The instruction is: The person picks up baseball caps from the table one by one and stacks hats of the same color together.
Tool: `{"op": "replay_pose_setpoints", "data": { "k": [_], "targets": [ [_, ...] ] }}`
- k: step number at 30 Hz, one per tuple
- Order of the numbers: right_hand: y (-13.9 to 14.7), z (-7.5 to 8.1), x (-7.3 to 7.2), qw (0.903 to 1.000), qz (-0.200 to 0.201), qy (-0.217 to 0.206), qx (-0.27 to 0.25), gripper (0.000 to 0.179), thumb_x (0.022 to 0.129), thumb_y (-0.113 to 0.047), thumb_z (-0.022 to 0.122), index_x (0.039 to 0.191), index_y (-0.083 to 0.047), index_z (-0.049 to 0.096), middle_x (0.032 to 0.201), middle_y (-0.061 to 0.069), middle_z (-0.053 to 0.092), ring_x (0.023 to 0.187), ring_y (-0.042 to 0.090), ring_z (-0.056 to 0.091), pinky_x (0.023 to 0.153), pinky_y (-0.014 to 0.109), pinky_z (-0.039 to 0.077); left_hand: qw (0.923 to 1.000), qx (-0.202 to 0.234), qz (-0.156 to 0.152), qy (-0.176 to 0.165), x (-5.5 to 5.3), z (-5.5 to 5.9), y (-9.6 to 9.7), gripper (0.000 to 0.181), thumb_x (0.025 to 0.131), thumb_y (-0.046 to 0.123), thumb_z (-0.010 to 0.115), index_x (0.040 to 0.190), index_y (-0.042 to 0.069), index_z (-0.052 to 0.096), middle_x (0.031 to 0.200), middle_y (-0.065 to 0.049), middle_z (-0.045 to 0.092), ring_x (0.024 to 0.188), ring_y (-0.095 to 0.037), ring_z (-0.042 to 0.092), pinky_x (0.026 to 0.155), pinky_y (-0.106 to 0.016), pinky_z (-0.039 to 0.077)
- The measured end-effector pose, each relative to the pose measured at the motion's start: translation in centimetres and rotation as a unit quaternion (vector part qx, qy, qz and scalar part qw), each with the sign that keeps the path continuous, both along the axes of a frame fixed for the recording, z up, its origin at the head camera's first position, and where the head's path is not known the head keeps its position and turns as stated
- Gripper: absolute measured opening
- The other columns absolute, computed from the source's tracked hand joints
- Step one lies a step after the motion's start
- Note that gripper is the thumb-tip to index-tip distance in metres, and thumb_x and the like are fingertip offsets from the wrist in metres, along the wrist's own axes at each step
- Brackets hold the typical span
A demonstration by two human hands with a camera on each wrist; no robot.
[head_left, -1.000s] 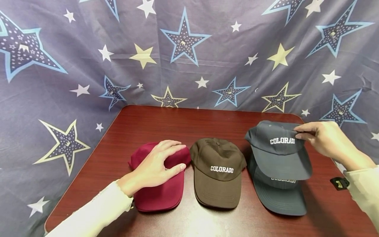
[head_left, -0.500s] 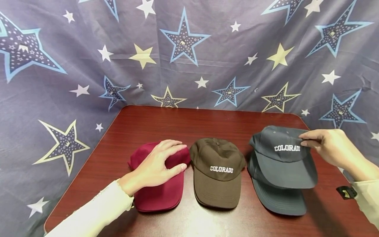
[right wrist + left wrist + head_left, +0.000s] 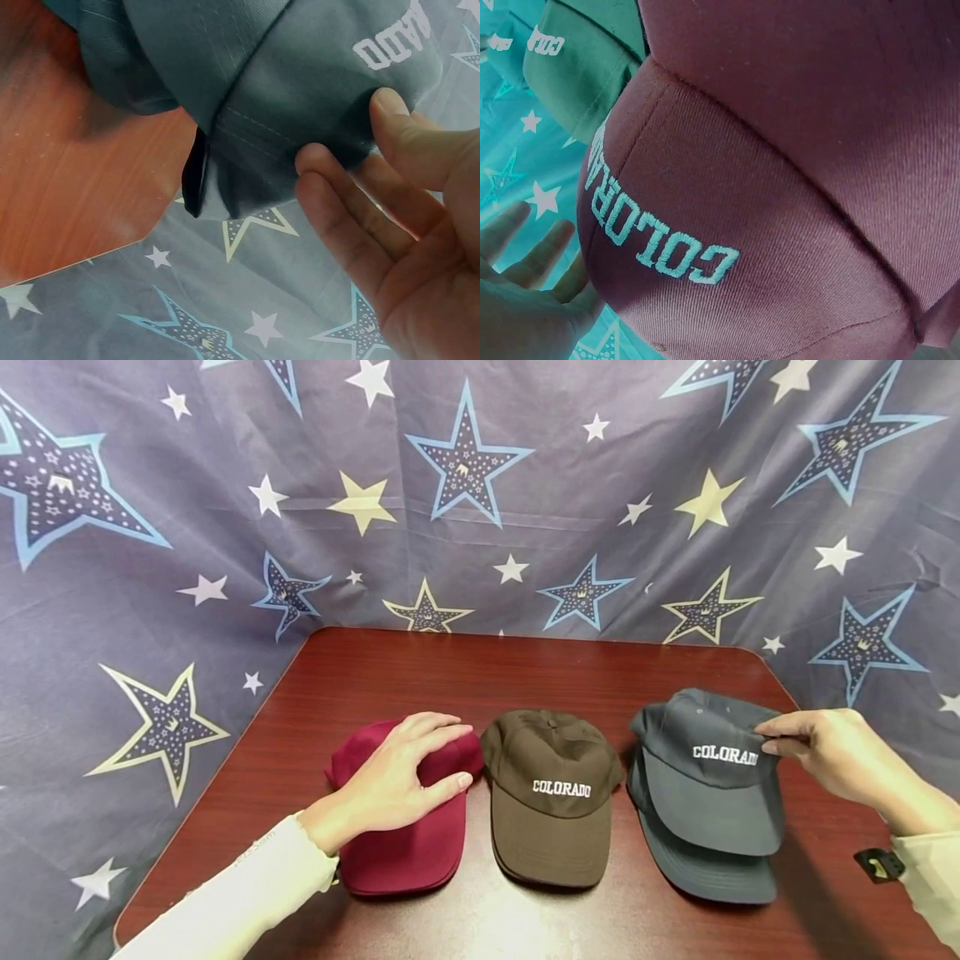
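Observation:
My left hand (image 3: 397,777) lies over the crown of a maroon baseball cap (image 3: 408,856), fingers extended. In the left wrist view the fingers (image 3: 536,259) are relaxed beside the cap's COLORADO lettering. Between thumb and fingers, my right hand (image 3: 840,756) pinches the side of a slate-blue baseball cap (image 3: 708,806). That cap sits tilted over a second slate-blue cap (image 3: 731,885), whose brim shows below it; how fully they touch is hard to tell. From the right wrist, the pinched crown (image 3: 315,97) shows a fold under the thumb.
Between the two hands stands a brown COLORADO cap (image 3: 551,839), with another brim edge just under its own. All caps are on a reddish-brown table (image 3: 480,672). A star-patterned cloth (image 3: 525,485) hangs behind the table and along its sides.
My right hand has lowered the upper slate-blue cap toward the one beneath, first drifting right, then slightly back left. The left hand stays put on the maroon cap.

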State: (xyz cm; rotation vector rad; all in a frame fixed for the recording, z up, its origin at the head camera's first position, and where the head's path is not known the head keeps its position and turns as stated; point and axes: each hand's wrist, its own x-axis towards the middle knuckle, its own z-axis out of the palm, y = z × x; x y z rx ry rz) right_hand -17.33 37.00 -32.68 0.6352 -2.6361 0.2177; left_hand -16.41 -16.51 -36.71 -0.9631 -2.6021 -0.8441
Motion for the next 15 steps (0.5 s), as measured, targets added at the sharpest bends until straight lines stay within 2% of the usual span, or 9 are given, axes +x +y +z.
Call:
{"op": "replay_pose_setpoints", "data": {
  "k": [5, 8, 15],
  "targets": [
    [0.2, -0.8, -0.2, 0.9997, 0.021, -0.012, -0.003, 0.025, 0.072, 0.000, 0.089, 0.090, -0.016, 0.082, 0.083, -0.008, 0.076, 0.073, -0.004, 0.063, 0.063, 0.012, 0.048, 1.0000, 0.000, 0.001, 0.000, -0.1, 0.0, 0.1, 0.057, 0.090, 0.041, 0.076, 0.141, 0.019, 0.063, 0.142, -0.002, 0.057, 0.135, -0.021, 0.047, 0.113, -0.049, 0.037],
    [0.1, -1.2, -0.3, 0.9993, 0.029, -0.021, 0.001, 0.025, 0.072, -0.001, 0.088, 0.092, -0.014, 0.081, 0.084, -0.005, 0.076, 0.074, -0.003, 0.063, 0.062, 0.016, 0.049, 1.0000, 0.000, 0.001, -0.003, -0.1, -0.1, 0.1, 0.057, 0.090, 0.041, 0.076, 0.141, 0.019, 0.063, 0.142, -0.002, 0.056, 0.135, -0.021, 0.047, 0.113, -0.049, 0.037],
    [0.2, -1.2, -0.2, 0.9991, 0.038, -0.016, 0.006, 0.028, 0.073, -0.003, 0.088, 0.097, -0.015, 0.082, 0.087, -0.005, 0.077, 0.074, -0.003, 0.063, 0.063, 0.014, 0.048, 1.0000, -0.002, 0.000, 0.001, -0.2, -0.1, 0.2, 0.057, 0.090, 0.041, 0.076, 0.141, 0.019, 0.063, 0.142, 0.000, 0.056, 0.136, -0.021, 0.047, 0.114, -0.049, 0.037]
  ]
}}
